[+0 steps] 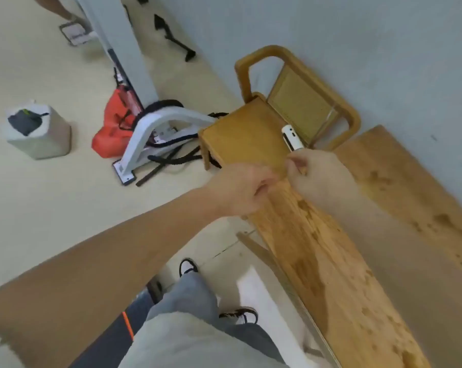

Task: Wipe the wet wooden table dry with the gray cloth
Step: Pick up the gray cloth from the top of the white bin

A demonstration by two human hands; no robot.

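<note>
The wooden table (pixel 344 301) runs from the lower right toward the middle, with dark wet patches (pixel 314 235) scattered along its top. My left hand (pixel 240 189) hovers at the table's far left corner with its fingers curled in. My right hand (pixel 320 176) is close beside it above the table's far end, thumb and fingertips pinched together. I see nothing held in either hand. My right forearm lies across the tabletop. No gray cloth shows in my hands or on the table.
A wooden chair (pixel 240 134) stands against the table's far end, a white device (pixel 292 138) lying on its seat. On the floor to the left are a white bin (pixel 38 134), a red bag (pixel 113 123) and a white machine base (pixel 150 134) with black cables. A grey wall (pixel 383 49) borders the right.
</note>
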